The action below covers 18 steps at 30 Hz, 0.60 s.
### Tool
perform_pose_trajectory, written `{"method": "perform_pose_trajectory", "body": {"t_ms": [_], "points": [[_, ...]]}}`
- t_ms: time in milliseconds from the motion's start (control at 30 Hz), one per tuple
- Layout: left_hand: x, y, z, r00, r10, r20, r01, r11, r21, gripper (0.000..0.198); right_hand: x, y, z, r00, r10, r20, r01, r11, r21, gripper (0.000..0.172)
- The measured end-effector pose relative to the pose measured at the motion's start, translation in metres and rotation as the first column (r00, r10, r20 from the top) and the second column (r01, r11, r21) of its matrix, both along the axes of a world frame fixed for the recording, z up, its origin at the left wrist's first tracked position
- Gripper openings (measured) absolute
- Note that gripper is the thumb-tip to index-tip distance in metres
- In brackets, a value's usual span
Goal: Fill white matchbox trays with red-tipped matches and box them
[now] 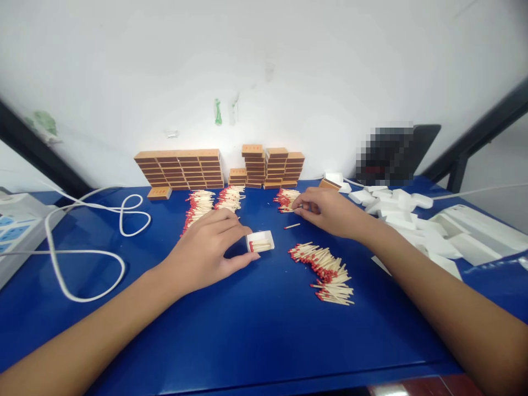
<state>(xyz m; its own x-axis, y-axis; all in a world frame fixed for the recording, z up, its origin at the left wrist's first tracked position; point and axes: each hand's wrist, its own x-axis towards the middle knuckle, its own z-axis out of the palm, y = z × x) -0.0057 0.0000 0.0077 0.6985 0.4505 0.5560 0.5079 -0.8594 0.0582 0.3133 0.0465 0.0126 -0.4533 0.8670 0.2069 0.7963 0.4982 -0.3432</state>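
My left hand [210, 247] grips a small white matchbox tray [267, 236] between thumb and fingers. A few red-tipped matches [260, 247] lie inside the tray, along its near side. At the right end of a small match pile [286, 199], my right hand [319, 210] pinches with thumb and fingertips at the matches there; how many it holds is hidden. One loose match [292, 226] lies just below that hand. A larger curved heap of matches [325, 267] is spread nearer to me. Two more match piles [230, 198] lie beyond my left hand, which partly covers one.
Stacked brown matchboxes [181, 168] line the wall, with shorter stacks [274, 168] to their right. Many empty white trays [412, 220] are heaped at the right, near a dark tablet-like object [424, 148]. White cables [86, 298] loop across the blue table [231, 341] at the left.
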Motion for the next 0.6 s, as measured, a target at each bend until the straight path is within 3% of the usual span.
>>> {"method": "perform_pose_trajectory", "body": {"t_ms": [233,467,600], "points": [[0.0003,0.0002,-0.0004,1.0,-0.008,-0.005,0.008,1.0,-0.005,0.029,-0.0007,0.0024,-0.0049,0.999,-0.052,0.004,0.052,0.998,-0.033,0.017],[-0.0008,-0.0001,0.0,1.0,-0.007,-0.011,0.007,1.0,-0.014,0.029,-0.0016,-0.0001,0.0021,0.996,-0.078,0.03,0.081,0.992,-0.1,0.019],[-0.0002,0.0001,-0.0004,1.0,-0.01,-0.008,0.01,1.0,-0.011,0.029,-0.0052,-0.0043,0.0028,0.998,-0.054,-0.023,0.05,0.989,-0.137,0.023]]}}
